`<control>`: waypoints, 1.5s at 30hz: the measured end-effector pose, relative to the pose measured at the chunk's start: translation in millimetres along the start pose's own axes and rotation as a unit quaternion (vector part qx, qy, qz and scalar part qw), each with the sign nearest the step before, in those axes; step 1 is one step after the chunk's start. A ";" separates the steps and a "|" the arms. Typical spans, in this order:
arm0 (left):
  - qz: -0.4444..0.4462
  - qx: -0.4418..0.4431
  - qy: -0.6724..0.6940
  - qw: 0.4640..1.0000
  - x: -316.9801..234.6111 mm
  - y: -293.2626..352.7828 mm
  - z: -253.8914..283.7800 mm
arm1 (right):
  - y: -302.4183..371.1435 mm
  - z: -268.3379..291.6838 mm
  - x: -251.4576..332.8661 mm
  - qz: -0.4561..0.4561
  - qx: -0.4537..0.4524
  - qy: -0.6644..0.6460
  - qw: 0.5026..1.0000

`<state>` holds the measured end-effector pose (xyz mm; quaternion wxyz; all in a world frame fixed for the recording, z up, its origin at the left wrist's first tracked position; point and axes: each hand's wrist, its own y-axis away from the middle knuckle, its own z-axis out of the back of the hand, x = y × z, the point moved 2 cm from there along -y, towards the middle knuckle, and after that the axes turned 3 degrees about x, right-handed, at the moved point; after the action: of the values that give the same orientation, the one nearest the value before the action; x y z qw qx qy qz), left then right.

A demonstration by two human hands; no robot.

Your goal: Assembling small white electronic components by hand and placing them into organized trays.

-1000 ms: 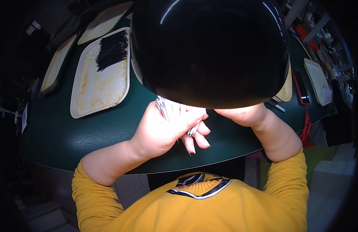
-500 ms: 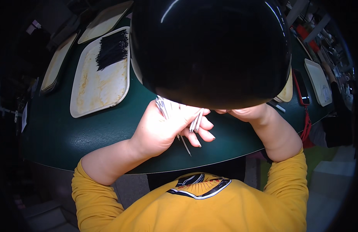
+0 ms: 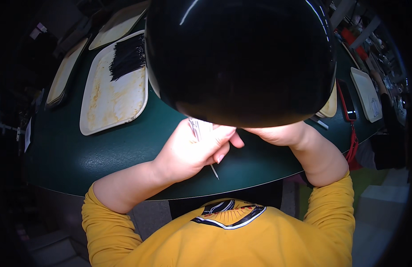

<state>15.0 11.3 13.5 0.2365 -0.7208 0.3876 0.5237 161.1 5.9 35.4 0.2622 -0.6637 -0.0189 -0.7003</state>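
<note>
Over the green worktop [image 3: 103, 153], a black dome [image 3: 241, 62] hides the fingertips of the right hand [image 3: 279, 133]; their state cannot be told. The left hand [image 3: 190, 149], above the near edge, has its fingers closed around slim pale rods [image 3: 195, 129]. These look light, stiff and apt to slide, probably best gripped mid-length, as a bundle.

A workshop, judging by the green worktable [image 3: 112, 155], stained tray [image 3: 112, 100], black domed lamp [image 3: 241, 62]
</note>
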 end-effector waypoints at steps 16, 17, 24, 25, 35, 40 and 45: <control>-0.054 -0.053 0.037 0.996 2.0 0.8 8.9 | 0.0 5.8 6.2 0.021 -0.017 0.001 1.000; -0.053 -0.049 0.031 0.997 1.6 0.9 8.3 | 1.2 6.3 8.5 0.048 -0.022 0.026 0.998; -0.016 -0.036 0.097 0.994 -2.5 1.7 5.7 | 2.5 5.4 11.6 0.058 -0.029 0.040 0.997; -0.017 -0.036 0.097 0.994 -3.1 2.1 5.5 | 2.2 5.8 11.3 0.049 -0.025 0.033 0.998; -0.033 -0.023 0.044 0.998 -5.8 5.4 3.2 | -0.3 2.9 6.7 0.059 -0.022 0.028 0.998; 0.016 -0.017 0.060 0.998 -10.6 5.4 -4.1 | 0.0 -3.0 0.6 -0.026 -0.062 -0.235 0.970; 0.025 0.005 0.013 1.000 -4.6 4.7 2.5 | 2.2 5.8 -17.5 -0.025 -0.071 -0.167 0.983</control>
<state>9.1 11.9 17.2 0.2221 -0.7164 0.4114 0.5179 167.0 12.2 18.9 0.1901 -0.7875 -0.0288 -0.5856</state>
